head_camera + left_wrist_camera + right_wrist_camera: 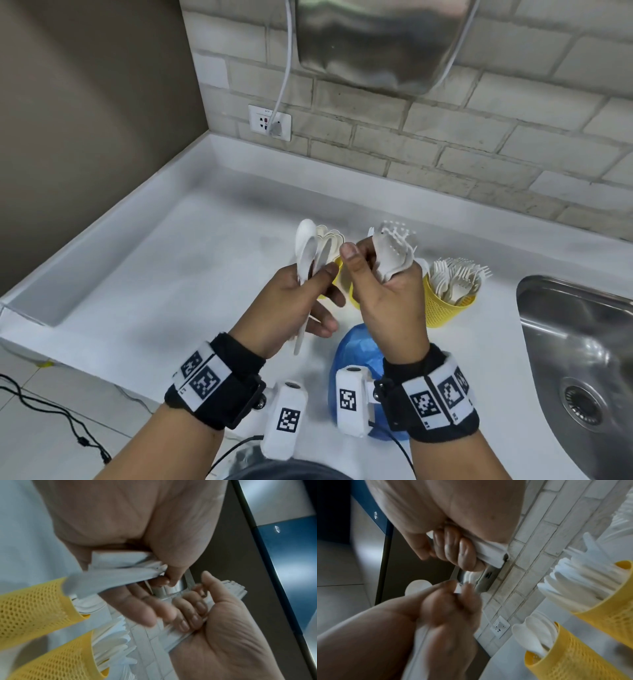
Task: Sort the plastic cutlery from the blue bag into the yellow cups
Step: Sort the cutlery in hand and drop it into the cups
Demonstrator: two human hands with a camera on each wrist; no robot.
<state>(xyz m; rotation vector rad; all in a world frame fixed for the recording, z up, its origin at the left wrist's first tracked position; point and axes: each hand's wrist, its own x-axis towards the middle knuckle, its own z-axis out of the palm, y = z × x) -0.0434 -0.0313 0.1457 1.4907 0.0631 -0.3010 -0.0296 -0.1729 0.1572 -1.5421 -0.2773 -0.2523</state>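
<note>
My left hand [310,291] grips a small bunch of white plastic spoons [308,250], bowls up, above the counter. Close on its right, my right hand [383,284] grips a bundle of white plastic forks [394,250], tines up. Both hands hang in front of yellow mesh cups, and one yellow cup [442,305] at the right is full of forks. The cups behind my hands are mostly hidden in the head view; the right wrist view shows a cup with spoons [565,655] and another with white cutlery [607,608]. The blue bag [356,356] lies crumpled on the counter below my right wrist.
A steel sink [582,349] is set into the white counter [171,267] at the right. A raised white ledge runs along the back and left. A wall socket [269,122] with a plugged cable and a metal dispenser [380,44] hang on the brick wall.
</note>
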